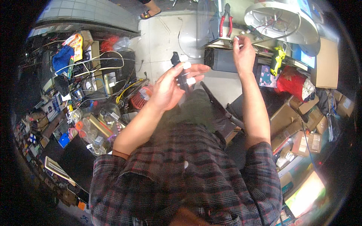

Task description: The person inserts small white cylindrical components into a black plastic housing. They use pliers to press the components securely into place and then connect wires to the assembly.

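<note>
a person in a plaid shirt [188, 180] looks down at both raised hands. the left hand [171, 88] cradles a slim black device [179, 73] upright, fingers curled loosely round it, with white tape on the fingertips [187, 65]. the right hand [243, 52] is lifted higher, well apart from the left, thumb and forefinger pressed together on something tiny and white. just beyond it lie red-handled pliers [225, 20] and a round white lamp housing [281, 20] with loose wires. a cluttered workbench [83, 94] of cables and parts fills the left side.
</note>
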`<action>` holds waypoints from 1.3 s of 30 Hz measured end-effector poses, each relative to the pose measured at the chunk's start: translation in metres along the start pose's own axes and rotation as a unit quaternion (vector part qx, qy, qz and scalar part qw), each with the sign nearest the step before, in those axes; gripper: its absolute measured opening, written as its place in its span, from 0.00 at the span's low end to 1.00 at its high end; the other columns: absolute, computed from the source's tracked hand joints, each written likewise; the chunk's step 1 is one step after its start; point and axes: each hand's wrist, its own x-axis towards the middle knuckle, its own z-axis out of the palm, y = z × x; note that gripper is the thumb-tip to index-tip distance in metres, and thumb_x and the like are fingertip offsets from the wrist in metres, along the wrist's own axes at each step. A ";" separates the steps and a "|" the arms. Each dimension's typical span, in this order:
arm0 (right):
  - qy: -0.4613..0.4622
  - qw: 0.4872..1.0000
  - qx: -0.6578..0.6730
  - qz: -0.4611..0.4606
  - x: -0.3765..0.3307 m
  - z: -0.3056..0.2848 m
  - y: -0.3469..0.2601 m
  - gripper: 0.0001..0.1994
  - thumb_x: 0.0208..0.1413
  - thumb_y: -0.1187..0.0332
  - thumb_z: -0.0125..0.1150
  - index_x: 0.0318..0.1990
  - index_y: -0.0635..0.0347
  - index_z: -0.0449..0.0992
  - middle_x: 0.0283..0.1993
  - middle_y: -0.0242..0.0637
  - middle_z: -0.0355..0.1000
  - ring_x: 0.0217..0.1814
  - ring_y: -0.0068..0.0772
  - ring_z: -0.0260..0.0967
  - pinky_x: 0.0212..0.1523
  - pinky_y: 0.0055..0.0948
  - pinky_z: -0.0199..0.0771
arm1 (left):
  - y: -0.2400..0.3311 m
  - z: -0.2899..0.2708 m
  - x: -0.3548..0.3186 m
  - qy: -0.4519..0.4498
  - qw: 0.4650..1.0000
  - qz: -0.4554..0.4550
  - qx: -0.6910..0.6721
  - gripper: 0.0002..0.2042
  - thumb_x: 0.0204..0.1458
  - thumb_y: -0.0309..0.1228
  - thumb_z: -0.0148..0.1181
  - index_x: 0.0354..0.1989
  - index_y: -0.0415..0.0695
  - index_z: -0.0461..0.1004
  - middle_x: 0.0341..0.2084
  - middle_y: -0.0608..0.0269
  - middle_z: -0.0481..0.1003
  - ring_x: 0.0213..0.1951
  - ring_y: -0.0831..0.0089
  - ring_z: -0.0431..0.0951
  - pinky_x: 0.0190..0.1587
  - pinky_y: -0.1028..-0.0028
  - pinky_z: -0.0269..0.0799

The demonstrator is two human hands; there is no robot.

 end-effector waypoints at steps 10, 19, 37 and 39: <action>0.002 1.000 -0.014 -0.019 0.012 0.010 -0.014 0.14 0.62 0.64 0.63 0.52 0.59 0.76 0.33 0.42 0.79 0.37 0.49 0.79 0.40 0.44 0.77 | 0.006 0.001 0.000 0.015 0.995 -0.026 -0.096 0.31 0.70 0.45 0.36 0.59 0.21 0.65 0.61 0.32 0.68 0.66 0.47 0.68 0.72 0.55 0.61; -0.021 0.990 0.134 0.032 -0.041 -0.026 -0.053 0.11 0.61 0.68 0.64 0.49 0.61 0.78 0.36 0.36 0.77 0.32 0.31 0.73 0.37 0.31 0.74 | 0.000 -0.011 0.008 0.011 0.976 -0.034 -0.215 0.25 0.70 0.43 0.38 0.49 0.30 0.73 0.62 0.31 0.67 0.68 0.41 0.64 0.71 0.51 0.60; -0.094 0.948 0.251 -0.174 -0.110 -0.029 -0.133 0.14 0.49 0.73 0.72 0.45 0.56 0.80 0.46 0.36 0.76 0.47 0.42 0.70 0.48 0.35 0.72 | 0.002 0.008 0.000 0.042 0.992 0.025 -0.112 0.27 0.69 0.46 0.38 0.57 0.32 0.71 0.60 0.42 0.72 0.59 0.60 0.74 0.65 0.61 0.64; -0.095 0.938 0.303 -0.141 -0.110 -0.030 -0.131 0.13 0.52 0.73 0.72 0.46 0.57 0.80 0.47 0.37 0.77 0.48 0.39 0.72 0.48 0.33 0.73 | 0.008 0.005 -0.001 0.071 0.995 0.018 -0.062 0.26 0.70 0.45 0.39 0.58 0.33 0.71 0.57 0.44 0.75 0.56 0.62 0.76 0.60 0.63 0.69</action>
